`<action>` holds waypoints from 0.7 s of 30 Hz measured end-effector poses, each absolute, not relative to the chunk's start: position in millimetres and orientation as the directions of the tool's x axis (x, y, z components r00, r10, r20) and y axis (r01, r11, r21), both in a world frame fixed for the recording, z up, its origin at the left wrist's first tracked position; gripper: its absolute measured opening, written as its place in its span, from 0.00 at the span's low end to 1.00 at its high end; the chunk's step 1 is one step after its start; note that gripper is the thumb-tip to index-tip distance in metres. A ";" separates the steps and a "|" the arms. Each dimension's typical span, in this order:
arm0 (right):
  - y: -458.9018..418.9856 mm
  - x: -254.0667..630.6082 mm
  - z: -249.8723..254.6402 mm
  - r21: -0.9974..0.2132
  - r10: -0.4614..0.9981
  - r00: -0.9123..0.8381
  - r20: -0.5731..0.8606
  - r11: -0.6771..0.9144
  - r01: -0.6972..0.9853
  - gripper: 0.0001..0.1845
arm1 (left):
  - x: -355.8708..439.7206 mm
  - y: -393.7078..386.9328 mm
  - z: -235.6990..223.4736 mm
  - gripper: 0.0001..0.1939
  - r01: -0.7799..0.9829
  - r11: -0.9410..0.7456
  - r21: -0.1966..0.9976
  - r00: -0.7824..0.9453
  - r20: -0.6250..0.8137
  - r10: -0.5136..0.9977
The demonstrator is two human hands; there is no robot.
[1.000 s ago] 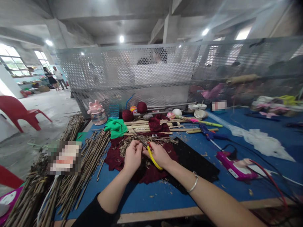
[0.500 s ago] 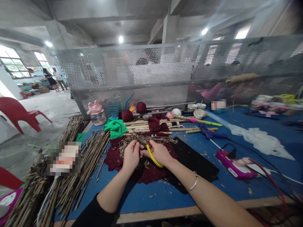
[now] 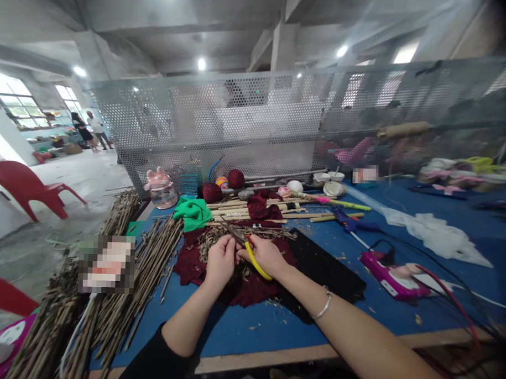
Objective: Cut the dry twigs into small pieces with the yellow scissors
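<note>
My right hand (image 3: 264,256) is closed on scissors with yellow handles (image 3: 256,262), their dark blades pointing away toward the upper left. Close beside it, my left hand (image 3: 221,260) has its fingers pinched together; whatever sits between them is hidden or too small to name. Both hands are above a dark red cloth (image 3: 243,294) spread on the blue table. A heap of dry brown plant pieces (image 3: 206,244) lies on the cloth, just past my left hand. Thin dry stalks (image 3: 276,233) lie behind my right hand.
Bundles of long dry stalks (image 3: 139,285) lie at the left. A green cloth (image 3: 193,212), dark red yarn balls (image 3: 212,192) and a pink-lidded bottle (image 3: 160,189) stand behind. To the right are black cloth (image 3: 328,272), a blue glue gun (image 3: 345,220) and a purple power strip (image 3: 393,277).
Very little differs. My left hand has shifted slightly to the right, while my right hand and the scissors keep nearly the same place.
</note>
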State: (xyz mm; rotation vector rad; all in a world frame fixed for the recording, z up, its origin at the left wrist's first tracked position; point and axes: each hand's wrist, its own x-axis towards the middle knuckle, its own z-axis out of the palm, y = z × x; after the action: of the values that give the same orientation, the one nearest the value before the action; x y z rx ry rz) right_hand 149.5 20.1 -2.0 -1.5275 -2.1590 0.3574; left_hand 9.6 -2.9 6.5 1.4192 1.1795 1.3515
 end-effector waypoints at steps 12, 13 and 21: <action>18.0 151.4 4.6 -0.444 0.924 -0.292 0.245 0.375 0.814 0.19 | 7.2 -0.4 6.5 0.14 0.089 -0.159 0.983 -0.040 0.163 0.986; 17.6 151.6 4.7 -0.449 0.918 -0.302 0.259 0.391 0.804 0.20 | 6.7 -0.5 6.1 0.14 0.120 -0.161 0.980 -0.042 0.167 0.985; 17.8 152.7 2.6 -0.455 0.897 -0.342 0.281 0.438 0.775 0.24 | 5.3 -0.7 2.2 0.15 0.317 -0.264 0.911 0.025 0.270 0.962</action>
State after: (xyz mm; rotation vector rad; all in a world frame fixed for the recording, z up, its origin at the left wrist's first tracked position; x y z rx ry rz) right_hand 152.7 17.8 2.6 -1.4040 -2.2054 0.3303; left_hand 5.3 -0.7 2.2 1.6509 1.3194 1.2559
